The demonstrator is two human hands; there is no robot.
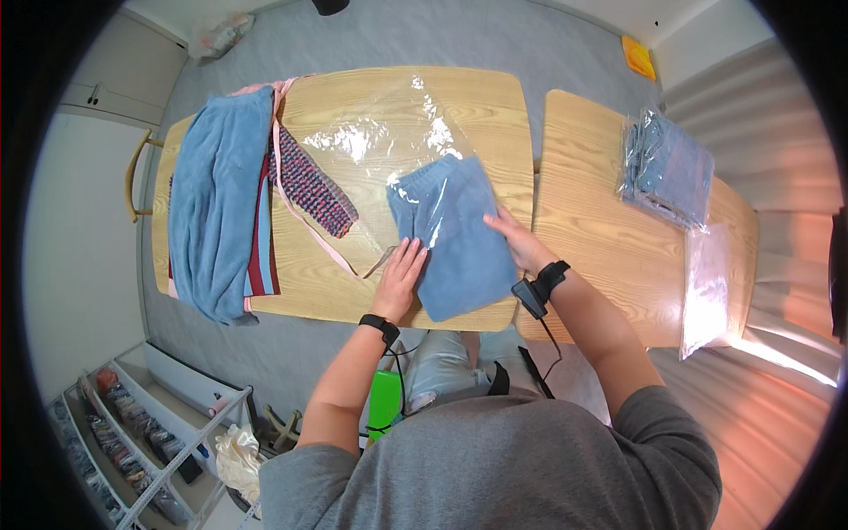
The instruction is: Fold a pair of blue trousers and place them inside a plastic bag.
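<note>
A folded blue plush garment with a gathered waistband [464, 232] lies inside a clear plastic bag [397, 129] on the wooden table. The bag's unfilled part spreads toward the table's far side. My left hand [400, 275] rests flat over the bag's left edge, fingers close together, pressing on the plastic. At the right edge, my right hand [517, 238] has its thumb on top of the bag; its other fingers are mostly hidden beneath the edge. A pale pink strap [318, 242] runs across the table and ends by my left fingers.
On the left, a long blue plush garment [222, 199] covers striped cloth [264, 245]; a knitted multicoloured piece [315, 182] lies beside it. A second wooden table [596, 232] holds bagged blue garments [672, 169] and clear plastic bags [705, 288]. A shelf rack [192, 430] stands lower left.
</note>
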